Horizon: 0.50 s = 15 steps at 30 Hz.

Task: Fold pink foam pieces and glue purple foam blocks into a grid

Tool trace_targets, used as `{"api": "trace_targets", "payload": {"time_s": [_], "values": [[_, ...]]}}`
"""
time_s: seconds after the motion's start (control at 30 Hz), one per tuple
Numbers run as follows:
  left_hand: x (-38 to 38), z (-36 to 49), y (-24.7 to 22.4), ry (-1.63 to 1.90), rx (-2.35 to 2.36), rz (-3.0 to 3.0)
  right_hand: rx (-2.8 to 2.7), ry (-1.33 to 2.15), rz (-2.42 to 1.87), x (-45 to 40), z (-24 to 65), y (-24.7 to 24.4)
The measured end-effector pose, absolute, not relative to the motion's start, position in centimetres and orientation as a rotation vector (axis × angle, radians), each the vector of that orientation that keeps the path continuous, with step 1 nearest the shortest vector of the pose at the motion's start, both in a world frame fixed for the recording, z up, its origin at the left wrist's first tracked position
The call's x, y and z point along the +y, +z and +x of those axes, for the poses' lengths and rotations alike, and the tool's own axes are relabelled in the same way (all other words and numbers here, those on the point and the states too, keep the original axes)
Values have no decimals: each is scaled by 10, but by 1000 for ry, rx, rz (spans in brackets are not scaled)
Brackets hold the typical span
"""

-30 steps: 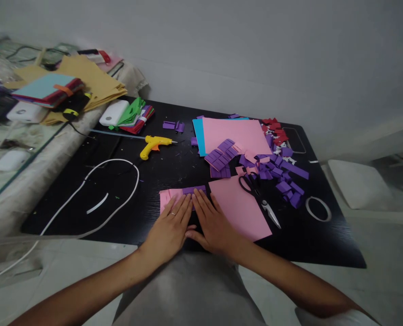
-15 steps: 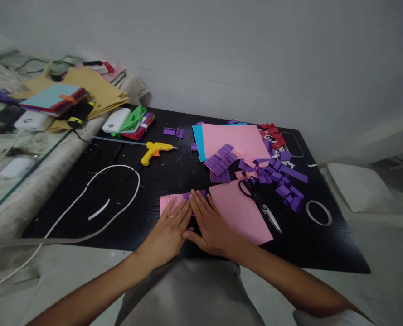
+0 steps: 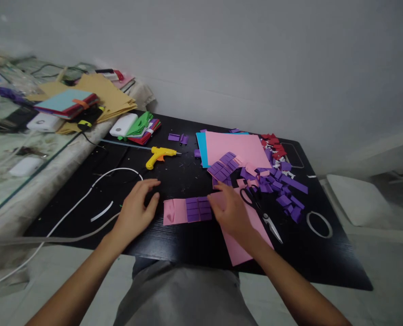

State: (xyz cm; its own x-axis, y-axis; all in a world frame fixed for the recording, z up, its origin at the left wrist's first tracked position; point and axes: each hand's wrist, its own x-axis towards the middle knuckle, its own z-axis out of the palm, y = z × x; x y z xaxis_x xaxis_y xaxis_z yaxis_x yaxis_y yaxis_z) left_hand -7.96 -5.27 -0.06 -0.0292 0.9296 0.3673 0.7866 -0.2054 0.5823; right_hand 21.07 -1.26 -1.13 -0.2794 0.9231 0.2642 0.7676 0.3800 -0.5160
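Note:
A pink paper strip (image 3: 174, 212) lies flat at the front of the black table, its right part covered by creased purple paper pieces (image 3: 199, 209). A small folded flap stands at its left end. Left of the strip, apart from it, my left hand (image 3: 136, 210) is open with thumb and fingers curved and nothing between them. At the strip's right end, my right hand (image 3: 232, 215) is open, its thumb close to the purple edge; whether it touches I cannot tell. Under that hand lies a pink sheet (image 3: 239, 251). Black-handled scissors (image 3: 265, 215) rest beside it.
A yellow glue gun (image 3: 160, 156) lies behind the strip. Pink and blue sheets (image 3: 237, 147), loose purple pieces (image 3: 283, 190) and red scraps (image 3: 274, 145) are at the back right. A tape ring (image 3: 319, 225) sits at right, a white cable (image 3: 85, 194) at left.
Both hands have lifted off the strip and moved apart, the left one leftward, the right one rightward. The purple pieces on the strip now show. The view has shifted slightly.

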Motion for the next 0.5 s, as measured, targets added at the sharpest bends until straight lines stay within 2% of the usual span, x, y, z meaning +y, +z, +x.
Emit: {"api": "trace_targets", "payload": {"time_s": [0.13, 0.3, 0.4, 0.5], "values": [[-7, -94, 7, 897, 2127, 1846, -2032, 155, -1780, 25, 220, -14], [42, -101, 12, 409, 2461, 1685, -2119, -5, -1889, 30, 214, -18], [58, -98, 11, 233, 2456, 1641, -2107, 28, -1727, 15, 202, -11], [62, -95, 9, 197, 2442, 1664, -2247, 345, -1282, -7, 177, -1]]}}
